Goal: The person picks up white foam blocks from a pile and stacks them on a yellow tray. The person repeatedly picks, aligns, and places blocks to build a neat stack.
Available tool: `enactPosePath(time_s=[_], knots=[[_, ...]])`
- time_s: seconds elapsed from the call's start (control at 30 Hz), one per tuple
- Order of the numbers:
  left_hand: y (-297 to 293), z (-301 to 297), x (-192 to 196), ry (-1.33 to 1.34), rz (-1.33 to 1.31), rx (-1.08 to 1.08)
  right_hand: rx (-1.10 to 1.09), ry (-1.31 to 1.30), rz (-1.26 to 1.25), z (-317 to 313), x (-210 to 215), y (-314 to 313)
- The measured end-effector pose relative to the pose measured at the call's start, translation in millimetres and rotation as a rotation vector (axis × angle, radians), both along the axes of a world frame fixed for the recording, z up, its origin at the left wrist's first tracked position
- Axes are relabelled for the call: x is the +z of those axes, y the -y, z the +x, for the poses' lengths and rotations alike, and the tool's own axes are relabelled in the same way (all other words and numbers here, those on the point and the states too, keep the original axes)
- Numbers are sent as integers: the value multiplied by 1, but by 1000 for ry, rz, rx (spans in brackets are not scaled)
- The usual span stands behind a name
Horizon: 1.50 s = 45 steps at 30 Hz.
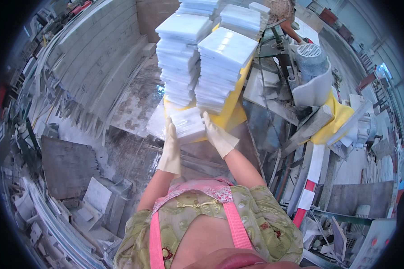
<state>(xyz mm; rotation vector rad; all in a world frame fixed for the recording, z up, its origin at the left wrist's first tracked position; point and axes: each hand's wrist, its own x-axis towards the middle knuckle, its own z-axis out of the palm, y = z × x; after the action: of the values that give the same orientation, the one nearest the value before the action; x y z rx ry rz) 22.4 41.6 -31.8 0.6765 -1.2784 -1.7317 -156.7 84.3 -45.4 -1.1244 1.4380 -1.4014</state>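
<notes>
A low pile of white marble tiles (187,123) lies between my two hands, in front of the tall stacks. My left hand (170,145), in a cream rubber glove, presses against its left side with the fingers stretched forward. On the opposite side my right hand (218,136), gloved the same way, grips the right edge. Behind the pile rise a left stack of white tiles (178,65) and a right stack (220,71), both tall and slightly uneven. Yellow sheeting (231,115) shows under and beside them. The undersides of my fingers are hidden.
Long stone slabs (94,58) lean at the left. A machine with a grey motor (309,58) stands at the right, near yellow cloth (330,119) and a red-and-white bar (307,199). Another person's arm (291,31) reaches in beyond it. Stone offcuts (96,197) lie at lower left.
</notes>
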Motion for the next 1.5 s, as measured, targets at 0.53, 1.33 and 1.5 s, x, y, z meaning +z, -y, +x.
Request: enactPosePath(time_s=[0.53,1.33,1.5], knots=[[32,24,50,908,-712,104,118,309,31,12,17,18],[45,6,87,1342,-766,-282,-144,-81,55,92,96,-17],[97,124,93,1111,-751,-146,-114,-178,-40,196,110,51]])
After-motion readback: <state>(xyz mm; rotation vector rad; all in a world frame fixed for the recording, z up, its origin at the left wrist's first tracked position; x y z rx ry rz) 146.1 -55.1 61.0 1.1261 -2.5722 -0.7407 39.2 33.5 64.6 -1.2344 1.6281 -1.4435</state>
